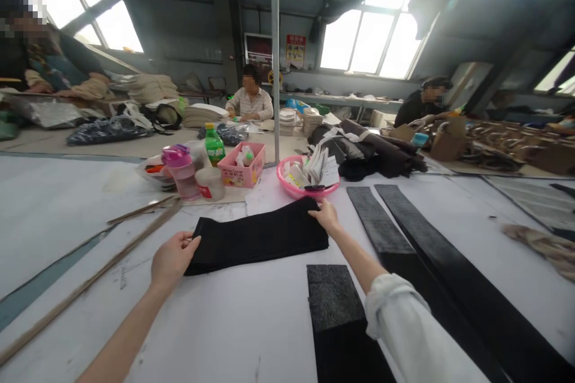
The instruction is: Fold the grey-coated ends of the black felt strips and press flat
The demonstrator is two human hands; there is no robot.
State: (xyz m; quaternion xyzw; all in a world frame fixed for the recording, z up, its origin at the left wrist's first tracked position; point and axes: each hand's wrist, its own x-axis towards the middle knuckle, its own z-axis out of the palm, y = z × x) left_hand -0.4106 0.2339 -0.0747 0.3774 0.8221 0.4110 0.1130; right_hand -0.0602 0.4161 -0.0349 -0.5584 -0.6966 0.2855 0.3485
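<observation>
A stack of black fabric pieces stretches between my two hands, just above or on the white table. My left hand pinches its left end, thumb on top. At the far right corner, my right hand grips the stack with its fingers closed on the edge. Below my right forearm lies another black fabric strip with a greyish end section. Two long black strips run side by side to the right of that arm, their far ends also greyish.
Beyond the fabric stand a pink basket of papers, a pink box, a green bottle and a purple-lidded cup. A long brown strip lies at left. A metal pole rises behind. Several people sit at farther tables.
</observation>
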